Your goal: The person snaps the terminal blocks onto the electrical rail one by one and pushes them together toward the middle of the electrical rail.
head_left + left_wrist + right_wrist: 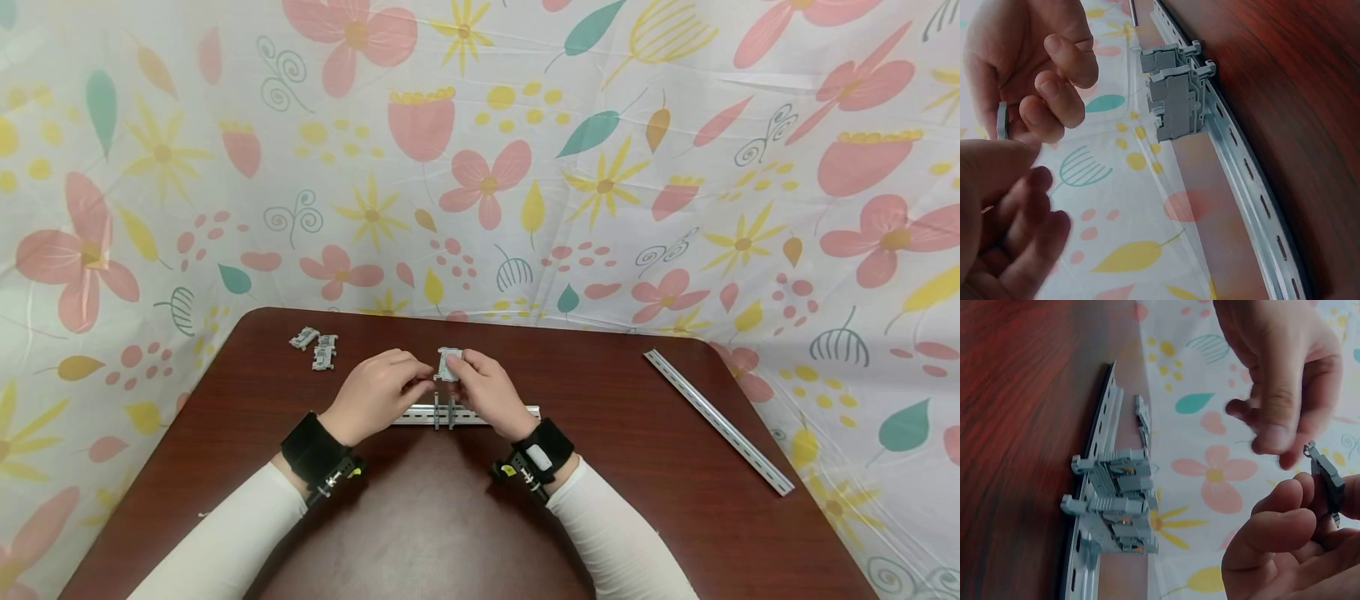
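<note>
My right hand (491, 393) pinches a grey DIN rail terminal block (447, 364) between thumb and fingers, raised above the slotted metal DIN rail (412, 415). Close to the block's left side is my left hand (378, 387), its fingers loosely bent with nothing seen in them. A small gap separates its fingertips from the held terminal block (1329, 478) in the right wrist view. Two more grey terminal blocks stand upright side by side on the rail, the nearer terminal block (1177, 106) in front of the other in the left wrist view.
Two loose grey terminal blocks (325, 352) lie at the back left of the dark wooden table (600, 392). A second slotted rail (718, 422) lies slanted on the right side. Behind the table hangs a flower-patterned cloth (487, 183).
</note>
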`<state>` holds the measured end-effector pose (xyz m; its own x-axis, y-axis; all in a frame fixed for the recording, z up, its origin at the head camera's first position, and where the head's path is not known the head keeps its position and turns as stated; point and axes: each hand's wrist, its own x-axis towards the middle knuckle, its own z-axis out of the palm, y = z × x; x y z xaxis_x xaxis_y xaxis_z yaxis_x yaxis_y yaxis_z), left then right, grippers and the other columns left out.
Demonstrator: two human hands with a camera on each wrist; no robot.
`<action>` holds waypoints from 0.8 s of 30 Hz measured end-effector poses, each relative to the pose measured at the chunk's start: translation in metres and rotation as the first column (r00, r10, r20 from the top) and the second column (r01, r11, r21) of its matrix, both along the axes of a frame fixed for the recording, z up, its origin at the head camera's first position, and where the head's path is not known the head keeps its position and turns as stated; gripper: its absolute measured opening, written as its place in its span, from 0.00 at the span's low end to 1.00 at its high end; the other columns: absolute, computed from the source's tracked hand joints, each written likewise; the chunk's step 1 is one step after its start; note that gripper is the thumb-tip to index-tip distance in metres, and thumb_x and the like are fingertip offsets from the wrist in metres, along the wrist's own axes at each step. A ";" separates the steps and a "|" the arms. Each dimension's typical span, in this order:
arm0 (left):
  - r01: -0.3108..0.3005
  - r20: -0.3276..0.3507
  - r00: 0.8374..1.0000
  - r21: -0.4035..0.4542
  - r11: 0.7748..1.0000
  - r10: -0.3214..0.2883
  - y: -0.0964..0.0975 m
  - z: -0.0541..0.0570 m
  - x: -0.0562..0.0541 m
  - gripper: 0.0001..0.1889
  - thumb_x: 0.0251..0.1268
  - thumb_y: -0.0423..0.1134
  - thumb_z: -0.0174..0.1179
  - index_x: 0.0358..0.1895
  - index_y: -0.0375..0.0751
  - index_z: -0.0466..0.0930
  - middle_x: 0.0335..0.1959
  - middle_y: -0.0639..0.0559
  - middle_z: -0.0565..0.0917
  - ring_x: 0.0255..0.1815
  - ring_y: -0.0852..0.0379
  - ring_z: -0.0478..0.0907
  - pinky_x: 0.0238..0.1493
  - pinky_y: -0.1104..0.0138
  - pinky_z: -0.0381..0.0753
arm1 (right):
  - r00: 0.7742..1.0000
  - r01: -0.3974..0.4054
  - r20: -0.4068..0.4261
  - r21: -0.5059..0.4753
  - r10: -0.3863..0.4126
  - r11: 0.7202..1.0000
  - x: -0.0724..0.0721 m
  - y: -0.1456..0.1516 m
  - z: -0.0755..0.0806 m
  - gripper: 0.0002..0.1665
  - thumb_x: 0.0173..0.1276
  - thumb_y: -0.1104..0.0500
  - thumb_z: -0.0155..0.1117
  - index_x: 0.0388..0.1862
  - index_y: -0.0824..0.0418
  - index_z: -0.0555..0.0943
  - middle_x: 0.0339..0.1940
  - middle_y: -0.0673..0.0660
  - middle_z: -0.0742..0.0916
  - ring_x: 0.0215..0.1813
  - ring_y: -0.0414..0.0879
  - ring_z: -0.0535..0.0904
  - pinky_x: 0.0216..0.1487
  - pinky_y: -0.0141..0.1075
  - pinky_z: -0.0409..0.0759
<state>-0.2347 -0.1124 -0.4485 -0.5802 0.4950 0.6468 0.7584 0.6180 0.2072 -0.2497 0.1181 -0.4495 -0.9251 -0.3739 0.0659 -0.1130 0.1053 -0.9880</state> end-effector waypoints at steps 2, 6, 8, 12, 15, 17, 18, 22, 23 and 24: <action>-0.023 0.077 0.997 -0.039 0.999 0.025 -0.001 -0.001 0.000 0.10 0.69 0.37 0.80 0.49 0.39 0.93 0.40 0.52 0.90 0.41 0.54 0.85 0.43 0.60 0.87 | 0.999 0.031 -0.036 0.045 -0.029 0.999 -0.002 0.002 -0.001 0.26 0.91 0.43 0.56 0.37 0.61 0.77 0.33 0.60 0.84 0.34 0.63 0.78 0.34 0.35 0.73; -0.018 0.230 0.972 -0.142 0.990 0.051 -0.004 -0.004 -0.001 0.13 0.72 0.41 0.79 0.53 0.40 0.93 0.45 0.51 0.89 0.48 0.52 0.84 0.48 0.57 0.88 | 0.990 0.087 -0.120 0.151 -0.069 0.985 -0.004 0.006 -0.001 0.28 0.91 0.43 0.56 0.30 0.59 0.73 0.30 0.68 0.83 0.36 0.73 0.79 0.36 0.38 0.71; 0.007 0.284 0.958 -0.189 0.982 0.048 -0.005 -0.006 -0.001 0.14 0.73 0.43 0.78 0.55 0.40 0.93 0.48 0.50 0.89 0.51 0.51 0.83 0.48 0.57 0.87 | 0.985 0.111 -0.151 0.195 -0.082 0.974 -0.005 0.007 -0.002 0.29 0.91 0.44 0.55 0.28 0.57 0.70 0.29 0.70 0.82 0.32 0.69 0.78 0.34 0.39 0.68; 0.040 0.328 0.943 -0.259 0.965 0.049 -0.005 -0.011 -0.003 0.16 0.72 0.47 0.79 0.55 0.42 0.94 0.49 0.50 0.87 0.52 0.51 0.80 0.48 0.57 0.86 | 0.976 0.154 -0.188 0.250 -0.107 0.956 -0.009 0.010 -0.003 0.29 0.91 0.45 0.55 0.26 0.56 0.69 0.23 0.64 0.80 0.24 0.53 0.71 0.30 0.39 0.66; 0.039 0.339 0.939 -0.288 0.957 0.064 -0.007 -0.015 -0.004 0.16 0.70 0.47 0.79 0.54 0.43 0.94 0.48 0.51 0.87 0.51 0.51 0.79 0.48 0.57 0.86 | 0.969 0.187 -0.210 0.289 -0.128 0.939 -0.011 0.012 -0.004 0.28 0.90 0.46 0.54 0.26 0.55 0.69 0.21 0.56 0.78 0.21 0.48 0.67 0.29 0.39 0.65; 0.036 0.348 0.935 -0.303 0.952 0.075 -0.008 -0.016 -0.005 0.15 0.70 0.46 0.79 0.53 0.42 0.95 0.47 0.51 0.87 0.50 0.50 0.80 0.48 0.56 0.85 | 0.965 0.202 -0.225 0.323 -0.132 0.925 -0.013 0.014 -0.005 0.28 0.90 0.47 0.54 0.25 0.55 0.69 0.20 0.53 0.76 0.22 0.47 0.66 0.30 0.39 0.65; 0.037 0.353 0.932 -0.307 0.951 0.078 -0.009 -0.017 -0.005 0.15 0.70 0.46 0.79 0.52 0.42 0.95 0.47 0.51 0.87 0.51 0.50 0.80 0.49 0.56 0.86 | 0.964 0.206 -0.232 0.342 -0.130 0.917 -0.013 0.015 -0.006 0.28 0.90 0.48 0.53 0.25 0.55 0.69 0.20 0.52 0.75 0.22 0.48 0.65 0.31 0.40 0.64; 0.045 0.385 0.919 -0.320 0.946 0.087 -0.010 -0.019 -0.006 0.16 0.70 0.46 0.80 0.53 0.40 0.95 0.49 0.48 0.88 0.52 0.48 0.81 0.50 0.54 0.86 | 0.964 0.205 -0.242 0.431 -0.106 0.879 -0.016 0.019 -0.009 0.27 0.90 0.50 0.53 0.24 0.54 0.67 0.20 0.50 0.69 0.22 0.47 0.62 0.32 0.40 0.62; 0.045 0.392 0.915 -0.323 0.945 0.091 -0.010 -0.020 -0.006 0.17 0.70 0.46 0.80 0.53 0.40 0.94 0.49 0.48 0.88 0.52 0.47 0.81 0.50 0.54 0.86 | 0.966 0.197 -0.240 0.455 -0.093 0.869 -0.016 0.019 -0.010 0.27 0.90 0.50 0.53 0.24 0.53 0.66 0.20 0.50 0.68 0.22 0.47 0.61 0.32 0.40 0.62; 0.045 0.399 0.912 -0.327 0.944 0.095 -0.010 -0.021 -0.006 0.17 0.69 0.47 0.80 0.53 0.40 0.94 0.49 0.47 0.88 0.52 0.47 0.81 0.51 0.53 0.86 | 0.968 0.189 -0.237 0.475 -0.081 0.859 -0.016 0.020 -0.010 0.27 0.90 0.51 0.54 0.24 0.53 0.66 0.20 0.50 0.67 0.21 0.47 0.60 0.31 0.41 0.61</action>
<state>-0.2407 -0.1224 -0.4691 -0.7706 0.6167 0.1610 0.6350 0.7207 0.2782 -0.2660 0.1384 -0.4596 -0.9552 -0.2795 0.0978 -0.2530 0.5987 -0.7600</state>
